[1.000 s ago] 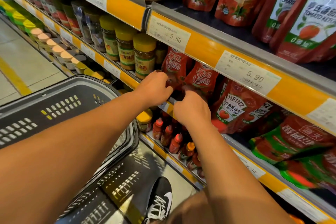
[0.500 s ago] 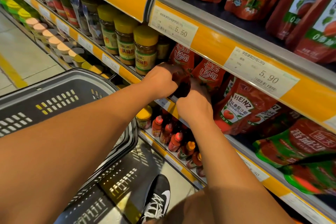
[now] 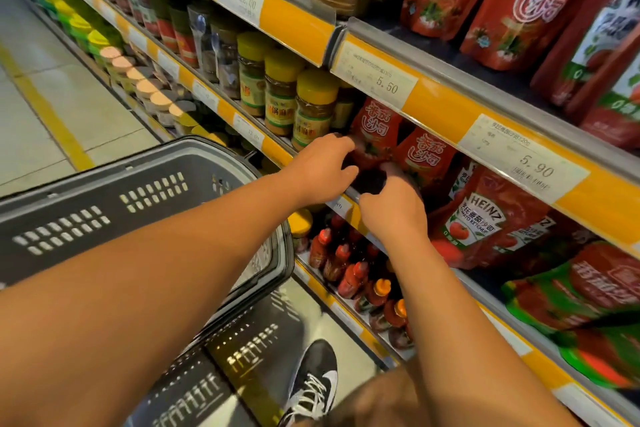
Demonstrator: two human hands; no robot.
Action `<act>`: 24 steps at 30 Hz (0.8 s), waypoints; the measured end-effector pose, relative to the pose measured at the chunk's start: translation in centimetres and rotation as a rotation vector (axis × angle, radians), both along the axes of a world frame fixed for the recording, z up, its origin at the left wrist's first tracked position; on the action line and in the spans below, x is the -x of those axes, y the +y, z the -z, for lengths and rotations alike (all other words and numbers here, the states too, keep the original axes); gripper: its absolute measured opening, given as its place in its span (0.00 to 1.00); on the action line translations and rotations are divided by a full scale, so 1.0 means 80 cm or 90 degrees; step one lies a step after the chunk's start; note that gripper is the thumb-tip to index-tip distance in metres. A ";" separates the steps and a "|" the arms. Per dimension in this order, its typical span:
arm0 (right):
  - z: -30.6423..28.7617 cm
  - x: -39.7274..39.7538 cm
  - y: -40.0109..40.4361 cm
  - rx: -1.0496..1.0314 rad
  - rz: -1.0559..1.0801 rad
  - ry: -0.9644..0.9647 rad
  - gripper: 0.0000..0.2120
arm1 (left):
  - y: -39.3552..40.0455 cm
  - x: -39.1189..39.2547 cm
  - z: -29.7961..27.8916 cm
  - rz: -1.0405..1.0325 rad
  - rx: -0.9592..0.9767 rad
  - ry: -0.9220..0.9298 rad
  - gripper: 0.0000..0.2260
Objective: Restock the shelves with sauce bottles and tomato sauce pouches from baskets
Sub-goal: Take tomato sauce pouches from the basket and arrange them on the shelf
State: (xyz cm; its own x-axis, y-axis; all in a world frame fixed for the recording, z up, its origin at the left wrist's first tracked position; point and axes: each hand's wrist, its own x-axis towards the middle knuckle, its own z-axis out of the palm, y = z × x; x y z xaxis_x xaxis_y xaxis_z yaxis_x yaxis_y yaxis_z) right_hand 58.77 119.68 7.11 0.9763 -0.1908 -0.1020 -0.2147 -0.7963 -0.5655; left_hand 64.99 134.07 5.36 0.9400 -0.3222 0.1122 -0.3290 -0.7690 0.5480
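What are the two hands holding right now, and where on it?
Both the left hand and right hand grip the lower part of a red tomato sauce pouch at the shelf's front edge; the fingers cover its bottom, so the exact hold is unclear.

The tomato sauce pouches (image 3: 377, 130) are glossy red film, creased and catching light. Right of them, the Heinz pouch (image 3: 481, 218) has the same shiny plastic skin. Left of them, the jars (image 3: 311, 107) look like clear plastic or glass with glossy yellow caps. Above them, the shelf edge (image 3: 446, 114) is smooth yellow strip under a dull grey metal lip, carrying matt white paper price labels (image 3: 375, 80). Below them, the sauce bottles (image 3: 343, 263) are shiny. Further left, the basket (image 3: 104, 204) is matt grey perforated plastic. The floor (image 3: 52, 80) is smooth, slightly glossy tile.
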 end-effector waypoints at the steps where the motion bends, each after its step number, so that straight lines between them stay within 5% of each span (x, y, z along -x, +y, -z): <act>1: -0.002 0.002 0.004 -0.002 0.001 -0.004 0.24 | 0.010 0.010 -0.001 -0.010 0.027 -0.014 0.12; 11: -0.003 0.032 0.121 -0.060 -0.231 -0.100 0.16 | 0.204 0.130 0.001 -0.209 0.155 0.053 0.14; 24: 0.071 0.048 0.281 0.002 -0.424 0.118 0.22 | 0.424 0.234 0.117 -0.486 0.137 0.243 0.13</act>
State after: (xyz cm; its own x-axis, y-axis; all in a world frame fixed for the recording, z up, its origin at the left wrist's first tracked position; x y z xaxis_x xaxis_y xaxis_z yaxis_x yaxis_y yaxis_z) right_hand 54.96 142.15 1.40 0.8519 0.4432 -0.2789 0.2282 -0.7936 -0.5641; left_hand 46.30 167.98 -3.99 0.8759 0.4016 -0.2675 0.4679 -0.5717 0.6740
